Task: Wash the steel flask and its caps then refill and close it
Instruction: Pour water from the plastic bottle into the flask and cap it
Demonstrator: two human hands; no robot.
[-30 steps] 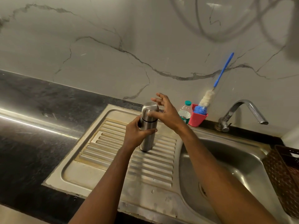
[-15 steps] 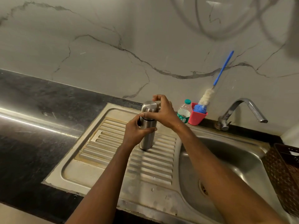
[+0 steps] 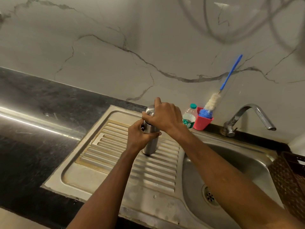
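From the head camera we look down on a steel drainboard (image 3: pixel 115 162) set into a black counter (image 3: pixel 33 138), and the steel flask (image 3: pixel 151 146) stands upright on its ridges, near the back edge and left of the sink basin (image 3: pixel 247 164). Our left hand (image 3: pixel 140 136) is wrapped around the middle of the flask's body, thumb across the front and fingers curled behind, so only the lower part of the body shows below it. Our right hand (image 3: pixel 163 117) comes in from the right and sits over the rounded steel cap (image 3: pixel 149 110) at the top of the flask, with the thumb and fingers curled round it and one finger raised above the dome. A dark band shows just under the cap; we cannot tell whether the cap is screwed fully down. Behind the right hand, against the veined marble wall (image 3: pixel 115 55), stand a small plastic bottle (image 3: pixel 189 118) with a green lid and, just beside it, a red cup (image 3: pixel 202 123) holding a blue-handled bottle brush (image 3: pixel 212 102) that leans on the wall. A chrome tap (image 3: pixel 247 113) rises behind the basin, its spout pointing right. A brown woven basket (image 3: pixel 290 180) sits at the basin's right edge.
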